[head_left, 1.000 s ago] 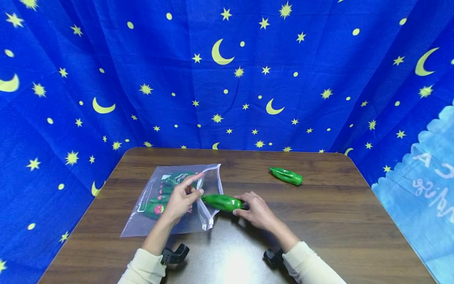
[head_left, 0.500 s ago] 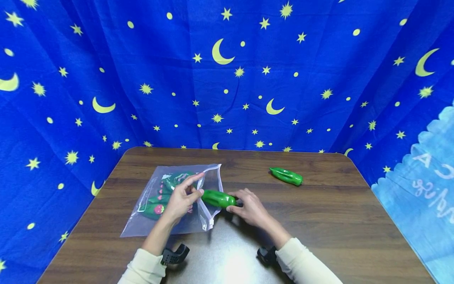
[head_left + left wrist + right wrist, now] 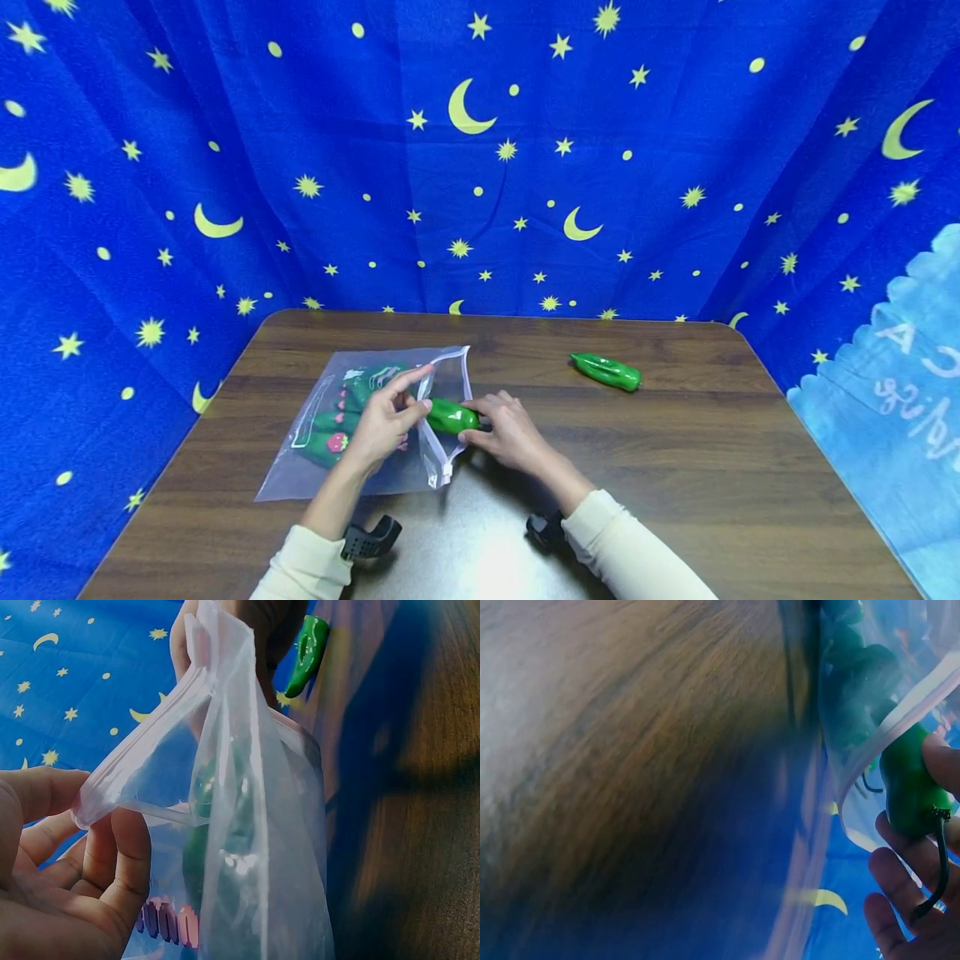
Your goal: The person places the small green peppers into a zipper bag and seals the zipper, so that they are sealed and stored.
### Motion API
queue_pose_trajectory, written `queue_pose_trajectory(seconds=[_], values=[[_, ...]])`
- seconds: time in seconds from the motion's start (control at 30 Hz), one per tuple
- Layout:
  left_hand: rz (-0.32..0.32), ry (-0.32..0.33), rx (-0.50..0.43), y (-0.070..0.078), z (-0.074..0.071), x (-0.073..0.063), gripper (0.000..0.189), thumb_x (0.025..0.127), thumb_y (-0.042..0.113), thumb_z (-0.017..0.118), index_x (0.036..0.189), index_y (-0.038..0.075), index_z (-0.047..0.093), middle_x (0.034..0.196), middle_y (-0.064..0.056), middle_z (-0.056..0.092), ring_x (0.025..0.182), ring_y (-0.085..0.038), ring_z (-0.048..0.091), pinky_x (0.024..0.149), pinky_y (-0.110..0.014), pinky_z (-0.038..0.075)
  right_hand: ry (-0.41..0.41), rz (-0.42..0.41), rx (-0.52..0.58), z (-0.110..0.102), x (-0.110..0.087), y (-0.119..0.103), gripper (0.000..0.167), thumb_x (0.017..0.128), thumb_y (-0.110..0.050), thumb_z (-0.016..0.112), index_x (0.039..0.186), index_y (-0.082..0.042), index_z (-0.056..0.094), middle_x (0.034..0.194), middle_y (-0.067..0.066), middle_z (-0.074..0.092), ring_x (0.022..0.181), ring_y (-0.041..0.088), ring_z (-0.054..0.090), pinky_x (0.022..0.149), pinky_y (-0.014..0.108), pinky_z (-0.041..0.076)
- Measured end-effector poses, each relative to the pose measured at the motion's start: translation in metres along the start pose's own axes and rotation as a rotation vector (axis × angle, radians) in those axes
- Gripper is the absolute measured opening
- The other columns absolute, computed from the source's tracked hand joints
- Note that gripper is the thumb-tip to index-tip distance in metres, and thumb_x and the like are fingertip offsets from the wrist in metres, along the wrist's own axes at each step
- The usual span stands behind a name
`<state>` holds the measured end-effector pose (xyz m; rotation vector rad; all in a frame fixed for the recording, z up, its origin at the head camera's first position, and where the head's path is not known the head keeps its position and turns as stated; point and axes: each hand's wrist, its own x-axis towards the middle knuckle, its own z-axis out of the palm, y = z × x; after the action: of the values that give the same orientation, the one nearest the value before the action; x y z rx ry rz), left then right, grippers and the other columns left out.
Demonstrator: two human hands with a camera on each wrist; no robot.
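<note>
A clear zip bag with printed pink and white designs lies on the left of the table, several green peppers showing through it. My left hand pinches the upper lip of its mouth between thumb and fingers, lifting it apart from the lower side, as the left wrist view shows. With my right hand I hold a shiny green pepper by its stem end. Its front part is inside the bag mouth, and a dark curved stem hangs toward my palm in the right wrist view.
Another green pepper lies alone on the wooden table, back right of my right hand. A white slider sits at the near corner of the bag mouth. Blue star-and-moon cloth hangs behind the table.
My right hand has moved left, pushing the pepper deeper into the bag mouth, so less of it shows outside. My left hand has stayed in place, holding the bag's edge.
</note>
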<state>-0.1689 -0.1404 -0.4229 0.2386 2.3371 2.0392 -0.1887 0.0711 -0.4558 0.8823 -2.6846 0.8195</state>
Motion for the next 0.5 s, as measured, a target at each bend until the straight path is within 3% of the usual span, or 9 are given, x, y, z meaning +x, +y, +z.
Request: queue_pose_trajectory(seconds=[0.27,0.5], values=[[0.004,0.009,0.003,0.000,-0.002,-0.001,0.051,0.088,0.002,0.059,0.137,0.014,0.050,0.075,-0.004,0.044,0.046,-0.004,0.039,0.034,-0.020,0.035,-0.029,0.003,0.002,0.007,0.008,-0.007,0.043,0.077,-0.034,0.074,0.114,-0.014,0.067,0.102,0.003,0.070,0.084,0.014,0.052,0.076,0.029,0.041],[0.009,-0.001,0.002,0.001,-0.002,-0.001,0.051,0.088,0.003,0.059,0.137,0.014,0.050,0.076,-0.004,0.043,0.048,-0.004,0.039,0.036,-0.020,0.035,0.016,0.033,0.016,0.013,0.015,-0.011,0.043,0.077,-0.034,0.074,0.114,-0.014,0.067,0.101,0.002,0.070,0.085,0.014,0.054,0.077,0.028,0.041]])
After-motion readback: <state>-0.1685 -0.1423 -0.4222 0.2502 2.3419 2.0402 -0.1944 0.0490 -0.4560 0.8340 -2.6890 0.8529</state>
